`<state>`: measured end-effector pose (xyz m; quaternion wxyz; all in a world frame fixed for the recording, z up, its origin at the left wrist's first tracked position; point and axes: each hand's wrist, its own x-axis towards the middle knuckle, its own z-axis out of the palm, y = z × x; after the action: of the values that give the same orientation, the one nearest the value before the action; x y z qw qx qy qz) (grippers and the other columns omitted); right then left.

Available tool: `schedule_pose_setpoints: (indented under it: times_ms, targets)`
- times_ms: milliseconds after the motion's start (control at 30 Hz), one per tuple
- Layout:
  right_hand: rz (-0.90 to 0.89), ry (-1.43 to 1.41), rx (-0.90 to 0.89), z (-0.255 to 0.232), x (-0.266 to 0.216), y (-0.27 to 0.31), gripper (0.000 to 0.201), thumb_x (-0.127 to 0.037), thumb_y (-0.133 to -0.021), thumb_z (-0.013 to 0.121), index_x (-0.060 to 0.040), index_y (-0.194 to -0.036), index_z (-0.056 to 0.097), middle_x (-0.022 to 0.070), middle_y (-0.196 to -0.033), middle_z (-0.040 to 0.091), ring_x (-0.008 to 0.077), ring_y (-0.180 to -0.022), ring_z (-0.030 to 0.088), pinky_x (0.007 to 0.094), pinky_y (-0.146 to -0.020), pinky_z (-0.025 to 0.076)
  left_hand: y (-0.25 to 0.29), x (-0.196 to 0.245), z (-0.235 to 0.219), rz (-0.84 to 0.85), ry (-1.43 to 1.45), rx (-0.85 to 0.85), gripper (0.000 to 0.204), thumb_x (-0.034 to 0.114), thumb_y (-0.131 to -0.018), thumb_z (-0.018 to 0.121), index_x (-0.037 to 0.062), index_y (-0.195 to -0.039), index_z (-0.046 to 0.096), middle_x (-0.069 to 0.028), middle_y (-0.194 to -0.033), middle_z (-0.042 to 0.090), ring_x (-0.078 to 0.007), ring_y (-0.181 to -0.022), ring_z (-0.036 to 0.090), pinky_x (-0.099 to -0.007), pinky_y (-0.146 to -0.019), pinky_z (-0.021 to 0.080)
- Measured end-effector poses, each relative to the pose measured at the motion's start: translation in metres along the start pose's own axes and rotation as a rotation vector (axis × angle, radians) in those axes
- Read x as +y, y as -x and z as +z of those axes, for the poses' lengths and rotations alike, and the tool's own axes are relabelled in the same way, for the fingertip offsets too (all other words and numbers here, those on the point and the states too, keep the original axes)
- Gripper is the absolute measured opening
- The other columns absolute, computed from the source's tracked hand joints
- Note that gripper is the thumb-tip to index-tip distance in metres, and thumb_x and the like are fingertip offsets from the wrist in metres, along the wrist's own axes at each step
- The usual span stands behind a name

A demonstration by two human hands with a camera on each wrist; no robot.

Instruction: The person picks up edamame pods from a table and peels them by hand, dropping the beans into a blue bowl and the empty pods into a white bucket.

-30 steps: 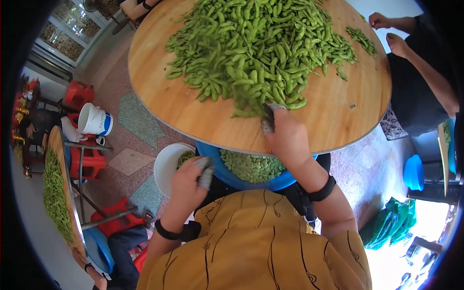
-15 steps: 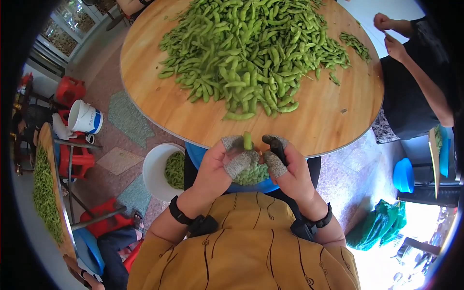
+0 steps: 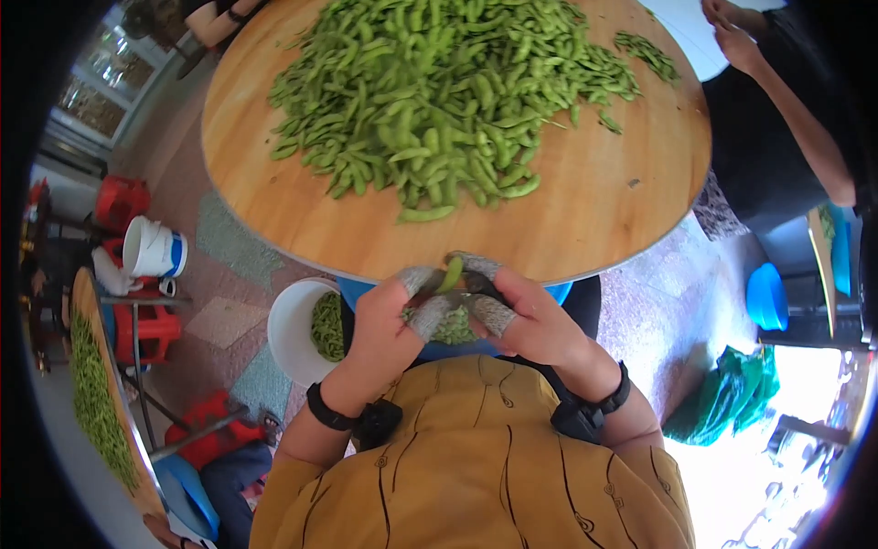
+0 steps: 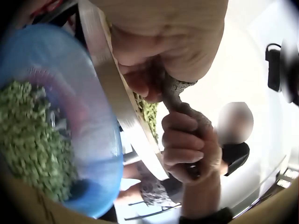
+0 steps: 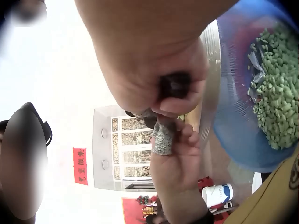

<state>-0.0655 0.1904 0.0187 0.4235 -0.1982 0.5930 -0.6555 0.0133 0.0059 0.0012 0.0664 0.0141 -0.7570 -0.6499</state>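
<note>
Both hands meet over my lap just in front of the table edge, grey knitted covers [image 3: 430, 316] on their thumbs and some fingers. A green soybean pod [image 3: 454, 273] is pinched between the left hand's [image 3: 380, 320] covered thumb and finger. My right hand [image 3: 544, 325] is against it, its fingers curled round a dark handle [image 5: 175, 85] whose round end shows in the right wrist view; the working tip is hidden. Below the hands, a blue basin [image 4: 96, 135] holds shelled green beans [image 4: 32, 144]. A large heap of pods [image 3: 412, 101] lies on the round wooden table [image 3: 594, 201].
Left of my lap stands a white bucket [image 3: 288, 334] with green pods or husks inside. A second table with pods [image 3: 96, 393] and red stools [image 3: 146, 334] are farther left. At right are another person's arm [image 3: 796, 119], a blue tub [image 3: 766, 297] and a green bag [image 3: 727, 398].
My right hand has drawn back from the heap to my lap, and the left hand has come across to meet it. A pod has come between the hands; the view has shifted slightly.
</note>
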Motion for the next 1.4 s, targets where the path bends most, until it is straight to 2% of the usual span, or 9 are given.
schedule_pose_setpoints:
  times_ms: [167, 400, 700, 800, 867, 933, 1000, 1300, 1400]
  targets:
    - [0.152, -0.290, -0.058, 0.000, 0.006, 0.002, 0.043, -0.010, -0.095, 0.043, -0.0104, -0.138, 0.041, -0.0039, -0.069, 0.044, 0.0046, -0.051, 0.034, 0.0201, -0.044, 0.028, 0.000, -0.005, -0.006, 0.242, -0.561, -0.049, 0.024, 0.006, -0.078, 0.070, -0.0001, -0.101, 0.063, -0.0152, -0.090, 0.067, -0.0259, -0.079, 0.065, -0.0319, -0.070, 0.051]
    - [0.388, -0.665, -0.110, 0.001, 0.006, 0.002, 0.033, -0.010, -0.095, 0.043, -0.0128, -0.127, 0.049, -0.0028, -0.070, 0.046, 0.0044, -0.050, 0.036, 0.0201, -0.045, 0.031, 0.007, -0.021, -0.017, -0.406, 0.761, -0.203, 0.021, 0.011, -0.087, 0.068, 0.0015, -0.104, 0.061, -0.0048, -0.088, 0.065, -0.0163, -0.073, 0.063, -0.0301, -0.065, 0.052]
    - [0.164, -0.122, 0.079, 0.019, 0.005, 0.000, 0.037, -0.011, -0.098, 0.043, -0.0128, -0.135, 0.045, -0.0039, -0.066, 0.046, 0.0050, -0.050, 0.037, 0.0205, -0.044, 0.033, 0.003, -0.016, -0.004, 0.497, -0.804, 0.068, 0.032, 0.010, -0.075, 0.073, 0.0007, -0.103, 0.060, -0.0199, -0.081, 0.062, -0.0334, -0.065, 0.058, -0.0346, -0.060, 0.049]
    - [0.133, -0.186, 0.059, 0.015, 0.008, 0.003, 0.036, -0.012, -0.096, 0.044, -0.0131, -0.131, 0.049, -0.0051, -0.071, 0.047, 0.0040, -0.053, 0.040, 0.0198, -0.045, 0.033, 0.003, -0.014, -0.003, 0.425, -0.655, 0.075, 0.023, 0.009, -0.081, 0.069, 0.0016, -0.101, 0.060, -0.0143, -0.078, 0.062, -0.0268, -0.066, 0.060, -0.0323, -0.060, 0.048]
    - [0.146, -0.233, 0.006, 0.005, 0.014, 0.005, 0.034, -0.012, -0.095, 0.046, -0.0102, -0.129, 0.050, -0.0033, -0.072, 0.050, 0.0062, -0.055, 0.045, 0.0218, -0.047, 0.037, 0.006, -0.010, -0.009, -0.531, 0.577, -0.113, 0.021, 0.016, -0.093, 0.059, 0.0013, -0.108, 0.059, -0.0054, -0.078, 0.061, -0.0143, -0.067, 0.058, -0.0263, -0.060, 0.047]
    - [0.155, -0.272, -0.052, 0.001, 0.027, -0.001, 0.033, -0.012, -0.095, 0.049, -0.0072, -0.127, 0.052, -0.0014, -0.072, 0.053, 0.0084, -0.057, 0.050, 0.0237, -0.049, 0.040, 0.006, -0.006, -0.008, -0.496, 0.417, -0.148, 0.019, 0.017, -0.096, 0.054, 0.0014, -0.106, 0.058, -0.0027, -0.078, 0.059, -0.0117, -0.066, 0.056, -0.0247, -0.060, 0.045]
    - [-0.472, 0.588, 0.412, 0.004, 0.042, -0.010, 0.036, -0.011, -0.090, 0.060, -0.0022, -0.124, 0.054, 0.0055, -0.073, 0.058, 0.0189, -0.063, 0.060, 0.0338, -0.055, 0.048, 0.007, -0.003, -0.005, -0.439, 0.254, -0.175, 0.018, 0.017, -0.098, 0.050, 0.0015, -0.105, 0.057, -0.0001, -0.077, 0.057, -0.0092, -0.066, 0.053, -0.0231, -0.059, 0.044]
    - [-0.487, 1.097, 0.210, 0.011, 0.027, -0.009, 0.030, -0.012, -0.068, 0.074, -0.0007, -0.090, 0.058, 0.0164, -0.079, 0.058, 0.0373, -0.073, 0.060, 0.0426, -0.062, 0.051, 0.030, 0.002, -0.010, -0.135, -0.274, -0.284, 0.013, -0.001, -0.077, 0.055, -0.0026, -0.090, 0.053, -0.0244, -0.084, 0.058, -0.0453, -0.082, 0.056, -0.0427, -0.068, 0.047]
    - [-0.429, 1.137, 0.199, 0.024, 0.038, -0.004, 0.031, -0.012, -0.065, 0.074, -0.0015, -0.087, 0.055, 0.0166, -0.083, 0.058, 0.0374, -0.073, 0.061, 0.0430, -0.062, 0.052, 0.037, -0.006, -0.009, -0.121, -0.334, -0.280, 0.018, -0.005, -0.079, 0.054, -0.0010, -0.095, 0.058, -0.0160, -0.083, 0.061, -0.0282, -0.079, 0.063, -0.0348, -0.070, 0.048]
